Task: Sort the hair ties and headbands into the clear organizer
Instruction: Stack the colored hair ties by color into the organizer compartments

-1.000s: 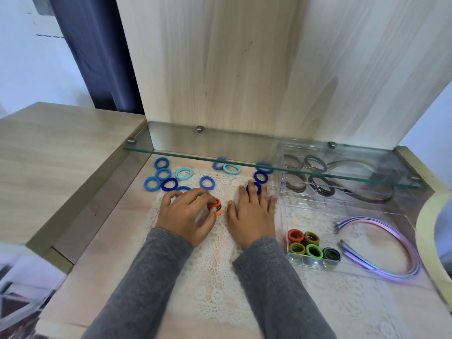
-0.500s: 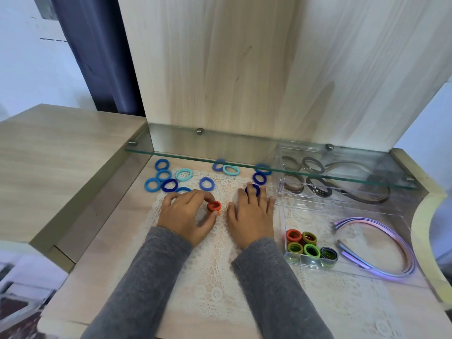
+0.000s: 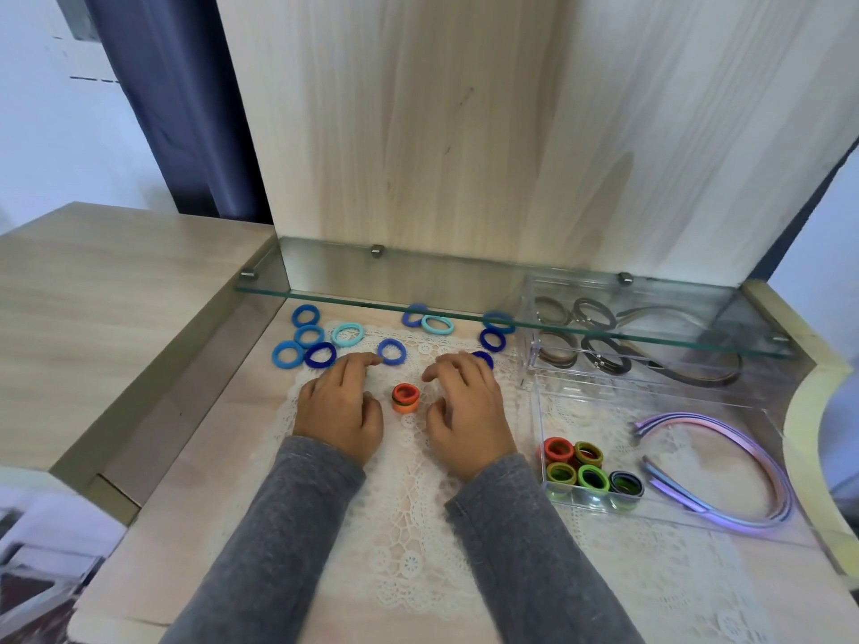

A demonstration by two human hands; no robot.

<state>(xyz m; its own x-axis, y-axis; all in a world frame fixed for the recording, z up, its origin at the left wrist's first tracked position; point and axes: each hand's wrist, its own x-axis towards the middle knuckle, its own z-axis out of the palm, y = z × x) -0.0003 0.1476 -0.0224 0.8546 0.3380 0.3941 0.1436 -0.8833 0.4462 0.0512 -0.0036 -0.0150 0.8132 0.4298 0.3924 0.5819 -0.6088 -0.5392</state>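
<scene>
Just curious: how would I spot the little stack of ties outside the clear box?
On the white lace mat, between the left hand and right hand, stands a short stack of hair ties. It alone is red and orange; the loose ties nearby are blue.

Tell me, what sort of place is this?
Most likely a dressing table at home, perhaps in a bedroom: a lace mat on a wooden top, a glass shelf at the back, and a clear organizer holding hair ties and headbands.
</scene>
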